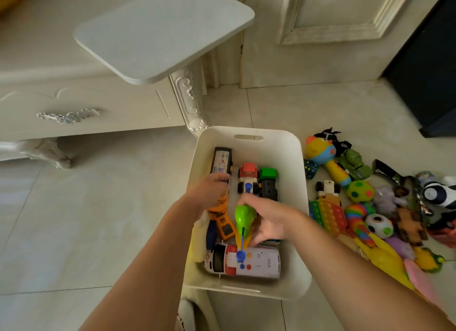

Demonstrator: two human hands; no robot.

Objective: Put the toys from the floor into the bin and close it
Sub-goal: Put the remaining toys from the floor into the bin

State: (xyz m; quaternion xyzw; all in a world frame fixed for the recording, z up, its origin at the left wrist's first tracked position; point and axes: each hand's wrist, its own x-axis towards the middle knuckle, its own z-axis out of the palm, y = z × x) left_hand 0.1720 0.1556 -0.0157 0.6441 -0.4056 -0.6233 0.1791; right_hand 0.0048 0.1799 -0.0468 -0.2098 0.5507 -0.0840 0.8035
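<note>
- The right hand point(269, 219) holds a green toy point(243, 217) with a yellow body and blue stem. Thumb and fingers are wrapped round its top, low inside the bin point(297, 172).
- The left hand point(212, 190) is also in the bin, its fingers bent over an orange truck point(223, 223) beside a long black bus point(222, 160). Whether it grips the truck or only steadies it, I cannot tell.
- The green toy hangs just above a white ambulance point(246, 261). A red truck point(248, 176) and a dark green truck point(268, 182) lie further in.
- The step looks like placing: the toy is inside the walls but not yet released.
- A pile of toys point(360, 222) lies on the floor just right of the bin, so filling appears well short of done.
- Next, the right hand should let go, then reach right for another toy.
- The white lid point(162, 32) rests on the cabinet point(86, 108) beyond, well apart from the bin; closing comes last.
</note>
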